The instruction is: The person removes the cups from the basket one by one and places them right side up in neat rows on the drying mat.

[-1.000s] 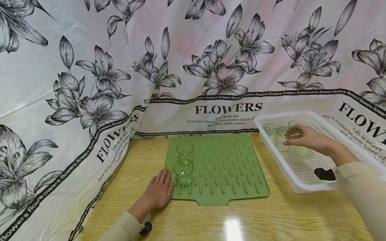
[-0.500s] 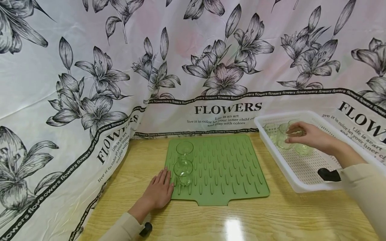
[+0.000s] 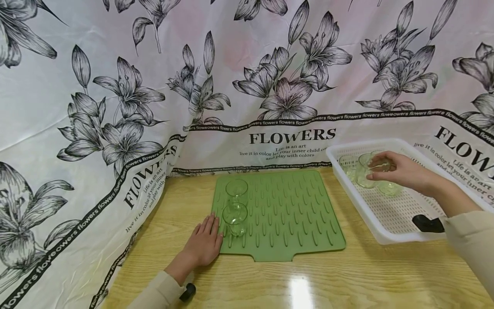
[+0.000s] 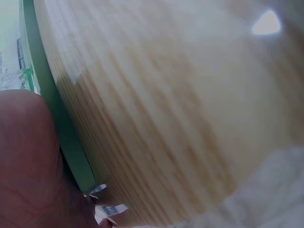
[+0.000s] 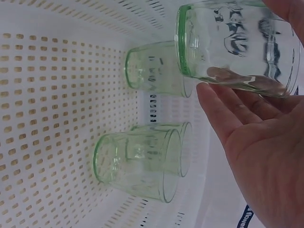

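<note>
With the right hand [image 3: 409, 174], holds a glass [image 5: 232, 42] by thumb and curled fingers, raised over the floor of the white basket [image 3: 401, 221], near three other glasses [image 5: 137, 164]. With the left hand [image 3: 202, 246], fingers laid straight, rests on the tabletop [image 3: 239, 287] at the left edge of the green mat [image 3: 297, 206]. Further out, can see two more glasses [image 3: 235, 221] standing on this mat.

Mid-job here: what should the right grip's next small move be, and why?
Probably lift the held glass straight up, clear of the white basket: the right grip holds it by its sides, within the basket, and three other glasses stand close by, so moving sideways might knock them.
</note>
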A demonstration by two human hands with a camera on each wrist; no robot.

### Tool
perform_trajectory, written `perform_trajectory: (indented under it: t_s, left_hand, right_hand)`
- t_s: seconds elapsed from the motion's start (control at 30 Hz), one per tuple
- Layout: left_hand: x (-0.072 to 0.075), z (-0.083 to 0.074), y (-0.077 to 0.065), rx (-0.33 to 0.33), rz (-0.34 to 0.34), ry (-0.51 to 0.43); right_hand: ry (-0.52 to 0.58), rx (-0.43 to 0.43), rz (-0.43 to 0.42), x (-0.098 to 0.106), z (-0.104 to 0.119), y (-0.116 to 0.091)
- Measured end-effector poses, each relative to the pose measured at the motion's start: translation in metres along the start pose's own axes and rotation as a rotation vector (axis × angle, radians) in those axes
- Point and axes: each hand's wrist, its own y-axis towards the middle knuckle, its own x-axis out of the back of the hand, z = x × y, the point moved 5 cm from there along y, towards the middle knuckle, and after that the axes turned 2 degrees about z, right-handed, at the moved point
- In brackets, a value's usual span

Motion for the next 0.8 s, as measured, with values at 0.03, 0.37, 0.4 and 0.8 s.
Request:
perform_trajectory:
  t_s: [0.03, 0.37, 0.4, 0.8]
  left_hand:
    - [-0.001, 0.001, 0.001, -0.001, -0.002, -0.001]
    - [-0.005, 0.003, 0.003, 0.004, -0.015, -0.009]
    - [-0.005, 0.003, 0.003, 0.005, -0.015, -0.009]
    - [0.001, -0.002, -0.002, -0.003, -0.014, -0.027]
  right_hand:
    - [0.001, 0.004, -0.001, 0.0, 0.001, -0.001]
    - [0.003, 0.05, -0.005, -0.004, 0.015, -0.003]
    - [0.0, 0.054, -0.007, -0.004, 0.016, -0.003]
    - [-0.019, 0.091, -0.003, -0.017, 0.035, 0.004]
